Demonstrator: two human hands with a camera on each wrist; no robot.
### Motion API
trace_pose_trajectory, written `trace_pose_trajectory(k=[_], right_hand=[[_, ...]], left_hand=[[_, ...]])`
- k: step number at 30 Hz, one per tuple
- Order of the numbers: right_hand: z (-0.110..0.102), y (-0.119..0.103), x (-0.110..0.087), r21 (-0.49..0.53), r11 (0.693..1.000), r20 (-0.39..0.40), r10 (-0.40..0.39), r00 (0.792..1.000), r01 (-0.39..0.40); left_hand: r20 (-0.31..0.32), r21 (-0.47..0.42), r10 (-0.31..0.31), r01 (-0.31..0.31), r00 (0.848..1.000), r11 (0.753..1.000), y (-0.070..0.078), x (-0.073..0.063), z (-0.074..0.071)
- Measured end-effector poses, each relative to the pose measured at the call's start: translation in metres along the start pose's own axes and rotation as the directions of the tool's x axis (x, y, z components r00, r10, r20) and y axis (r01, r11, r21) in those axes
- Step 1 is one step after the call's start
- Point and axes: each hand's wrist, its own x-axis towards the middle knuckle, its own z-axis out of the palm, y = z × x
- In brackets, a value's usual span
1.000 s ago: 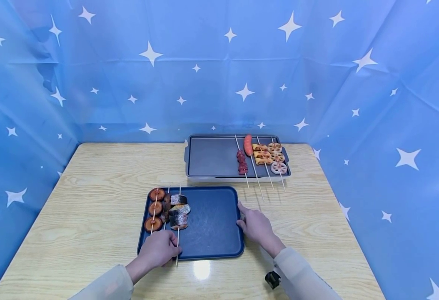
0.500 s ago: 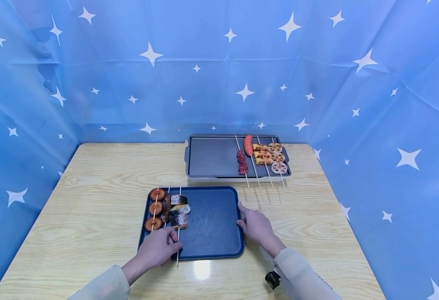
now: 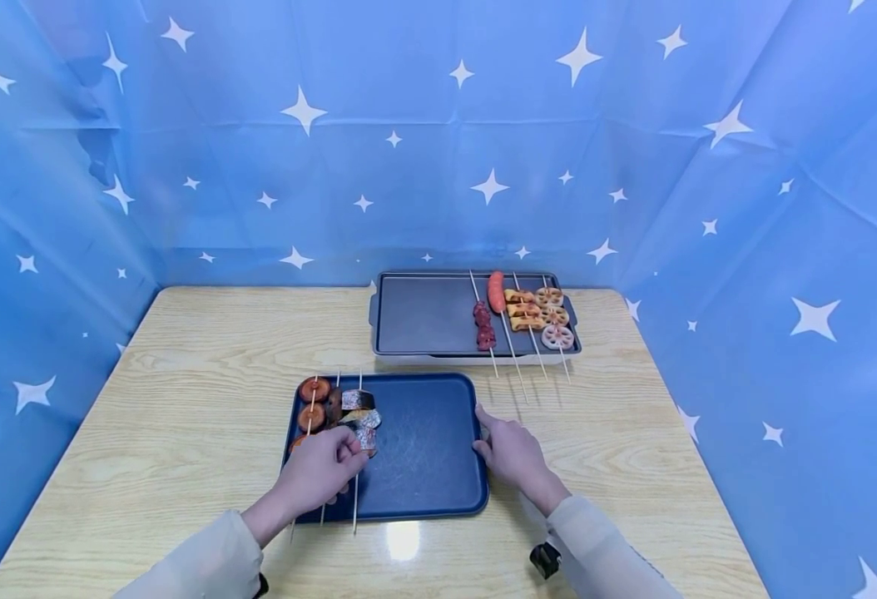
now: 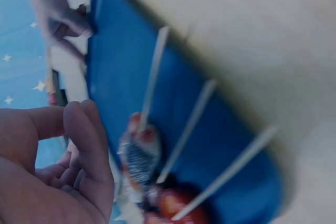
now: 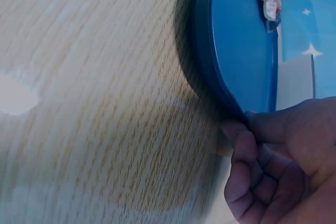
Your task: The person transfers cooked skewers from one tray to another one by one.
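A dark blue tray lies on the table. Along its left side lie three skewers: one of round brown slices, a partly covered dark brown one, and one of silvery-skinned fish chunks. My left hand hovers over their lower halves, hiding parts of them. In the left wrist view its thumb and forefinger tips meet with nothing between them, the other fingers curled, and the bare sticks lie apart from it. My right hand pinches the tray's right rim between thumb and fingers.
Behind the tray stands a grey griddle plate with side handles. On its right lie a dark red meat skewer, a sausage skewer, a yellow folded-piece skewer and a lotus root skewer, their sticks overhanging the front. Blue star-patterned cloth surrounds the table.
My left hand has let go of the fish skewer's stick and moved up and forward over the skewers, uncovering their lower ends. My right hand stays on the tray's rim.
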Motion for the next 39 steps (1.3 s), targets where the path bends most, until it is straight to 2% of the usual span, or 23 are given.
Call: trace_pose_trajectory(k=[8, 14, 23, 30, 32, 39], right_hand=[[0.001, 0.001, 0.000, 0.023, 1.000, 0.016, 0.010, 1.000, -0.010], [0.002, 0.003, -0.002, 0.026, 1.000, 0.013, 0.009, 1.000, -0.009], [-0.001, 0.000, -0.002, 0.038, 0.999, 0.007, 0.004, 1.000, -0.005], [-0.001, 0.001, -0.001, 0.044, 0.999, 0.031, 0.016, 0.999, -0.017], [0.000, 0.002, -0.001, 0.041, 0.999, 0.032, 0.018, 0.999, -0.019], [0.000, 0.001, 0.000, 0.026, 1.000, 0.028, 0.007, 1.000, -0.008]], left_hand=[[-0.042, 0.036, 0.064, -0.063, 0.997, 0.997, 0.029, 0.022, -0.013], [-0.063, 0.069, 0.115, -0.110, 0.991, 0.991, 0.053, 0.038, -0.015], [-0.023, 0.048, 0.188, -0.187, 0.982, 0.981, 0.085, 0.062, -0.005], [-0.052, 0.132, 0.265, -0.256, 0.963, 0.957, 0.109, 0.083, 0.003], [-0.051, 0.134, 0.271, -0.263, 0.961, 0.956, 0.114, 0.090, 0.005], [-0.032, 0.106, 0.226, -0.222, 0.974, 0.969, 0.126, 0.115, 0.014]])
